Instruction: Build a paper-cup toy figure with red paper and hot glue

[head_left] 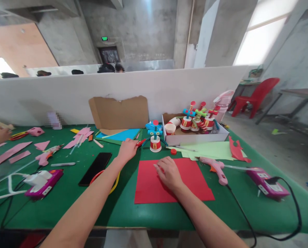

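Red sheet (148, 182) was laid long axis left-right; desk (133, 217) was exposed nearside. On it, right hand (170, 172) was rested, fingers half-curled, unladen. Left hand's (128, 150) grip, off its far-left corner, was indeterminable.

Green lit sign (105, 38) is mounted above a dark door (109, 55), upper left of centre. White partition (66, 94) runs across mid-frame. Red chair (257, 96) stands at right, near a desk (301, 92). Black phone (95, 168) lies flat, lower left of centre. Purple power strip (266, 184), lower right, has a black plug (272, 180) inserted.
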Motion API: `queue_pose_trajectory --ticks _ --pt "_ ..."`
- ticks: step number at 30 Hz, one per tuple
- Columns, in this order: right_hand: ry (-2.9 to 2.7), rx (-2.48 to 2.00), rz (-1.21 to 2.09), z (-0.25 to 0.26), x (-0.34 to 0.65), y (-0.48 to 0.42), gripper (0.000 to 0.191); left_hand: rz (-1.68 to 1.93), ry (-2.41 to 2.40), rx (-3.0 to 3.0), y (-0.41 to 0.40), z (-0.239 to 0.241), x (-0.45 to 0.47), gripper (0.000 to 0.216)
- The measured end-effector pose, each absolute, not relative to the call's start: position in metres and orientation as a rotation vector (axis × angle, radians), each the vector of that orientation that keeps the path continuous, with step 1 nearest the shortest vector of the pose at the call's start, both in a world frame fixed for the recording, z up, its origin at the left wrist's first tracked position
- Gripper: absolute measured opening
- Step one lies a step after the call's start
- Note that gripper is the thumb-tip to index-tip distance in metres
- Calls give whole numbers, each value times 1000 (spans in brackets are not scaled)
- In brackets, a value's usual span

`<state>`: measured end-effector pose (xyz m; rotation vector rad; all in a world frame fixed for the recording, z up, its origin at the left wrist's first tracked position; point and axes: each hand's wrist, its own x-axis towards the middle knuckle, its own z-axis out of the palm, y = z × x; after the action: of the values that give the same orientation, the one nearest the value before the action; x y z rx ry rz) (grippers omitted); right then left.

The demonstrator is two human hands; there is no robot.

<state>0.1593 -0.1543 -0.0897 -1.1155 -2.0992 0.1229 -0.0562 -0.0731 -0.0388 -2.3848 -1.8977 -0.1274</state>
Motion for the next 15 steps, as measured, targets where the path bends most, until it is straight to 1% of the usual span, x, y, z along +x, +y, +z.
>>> queue_pose_trajectory --ticks 4,8,12,15 --pt "-2104 -1114 66 -91 160 -156 36 -32 -1879 -2354 -52 -49 -33 39" --pt "-2096 -1113 25 -91 159 -156 39 -3 -1912 -2305 -51 -52 -22 38" --pt "-2102 -1122 26 -91 161 -155 39 -143 -2021 -2117 -67 -40 -27 39" --pt "-2105 -1137 33 -89 163 -154 35 -335 -2106 -1977 -95 -32 -50 40"
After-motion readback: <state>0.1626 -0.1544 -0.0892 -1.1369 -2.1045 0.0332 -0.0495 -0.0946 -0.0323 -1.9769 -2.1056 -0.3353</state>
